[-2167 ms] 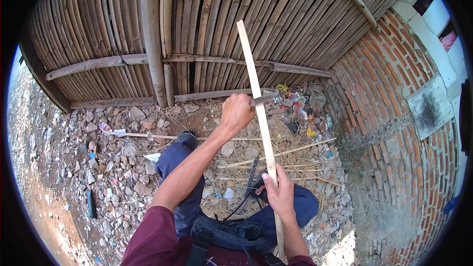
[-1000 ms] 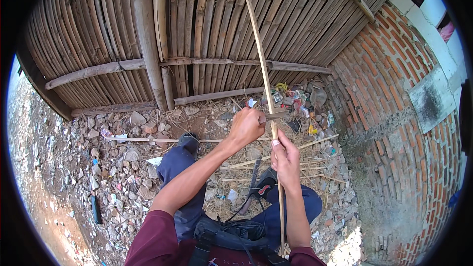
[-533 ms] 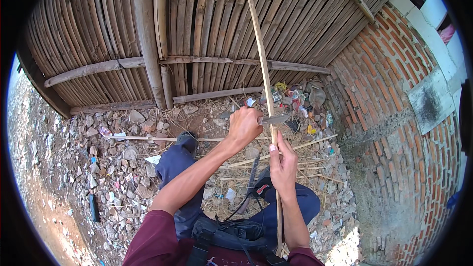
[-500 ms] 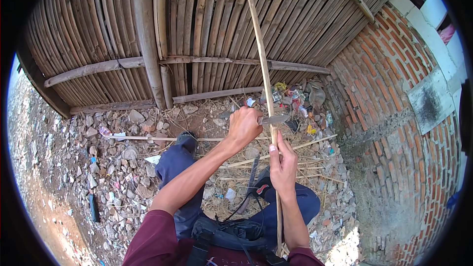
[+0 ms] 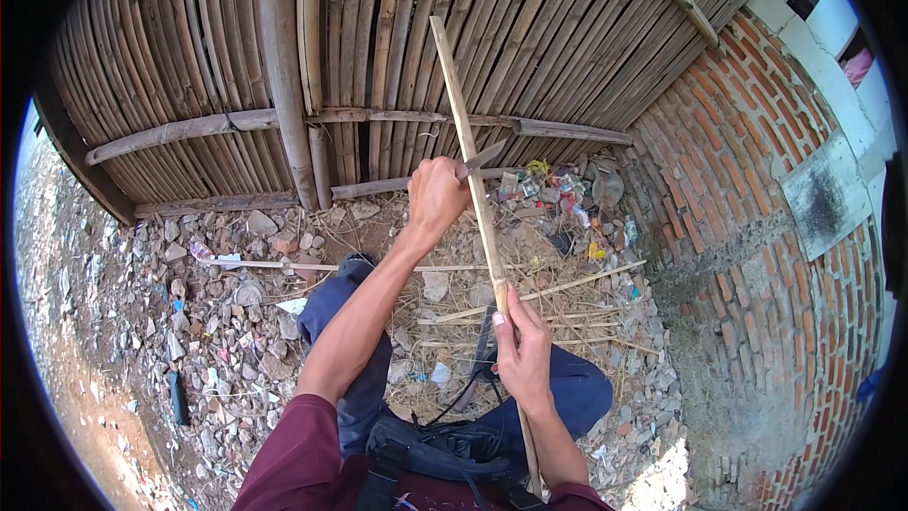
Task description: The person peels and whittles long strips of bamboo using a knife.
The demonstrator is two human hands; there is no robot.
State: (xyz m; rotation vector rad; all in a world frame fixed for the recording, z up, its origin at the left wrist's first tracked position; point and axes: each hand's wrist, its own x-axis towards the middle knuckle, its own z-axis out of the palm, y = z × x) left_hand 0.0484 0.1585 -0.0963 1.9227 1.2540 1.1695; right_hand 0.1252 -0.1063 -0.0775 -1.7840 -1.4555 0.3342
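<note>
My left hand [image 5: 437, 193] is closed around the handle of a knife [image 5: 484, 157]. The grey blade crosses a long pale bamboo strip [image 5: 462, 123] at its upper half, its tip pointing up and to the right. My right hand [image 5: 522, 345] grips the strip lower down, near a node, with the thumb lying along it. From there the strip slants up and left in front of the bamboo wall, and its lower end runs down beside my right forearm. The knife's handle is hidden in my fist.
A bamboo-slat wall [image 5: 378, 47] stands ahead, a brick wall [image 5: 747, 322] on the right. Several cut strips [image 5: 567, 289] lie on rubble and straw between my legs. Litter [image 5: 558, 189] is heaped by the wall corner. A dark bag [image 5: 445, 445] sits at my waist.
My left hand with the knife has moved up and away along the strip. The strip's top has swung left and down, and my right hand has come lower and slightly left.
</note>
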